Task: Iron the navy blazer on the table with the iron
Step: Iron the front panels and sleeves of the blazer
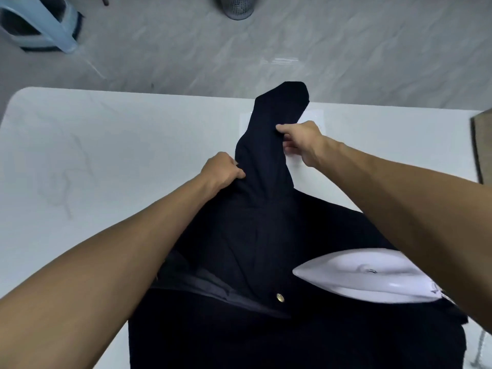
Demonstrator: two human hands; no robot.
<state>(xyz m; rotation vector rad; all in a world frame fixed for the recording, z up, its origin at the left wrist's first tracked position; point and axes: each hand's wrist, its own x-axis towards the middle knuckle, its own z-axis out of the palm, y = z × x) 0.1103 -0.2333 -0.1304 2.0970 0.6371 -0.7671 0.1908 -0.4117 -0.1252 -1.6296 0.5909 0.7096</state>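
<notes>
The navy blazer (239, 262) lies on the white table (106, 155), one sleeve (269, 134) stretched away from me past the table's far edge. My left hand (222, 170) pinches the sleeve's left edge near the shoulder. My right hand (300, 143) grips the sleeve's right edge farther up. A white iron (367, 275) rests on the blazer's body at the lower right, under my right forearm, with nobody holding it. A gold button (280, 297) shows near the blazer's open front.
A light blue plastic stool (40, 22) stands on the grey tiled floor at the far left. A grey mesh bin (238, 6) is at the top centre. A brown object (482, 145) sits at the table's right edge.
</notes>
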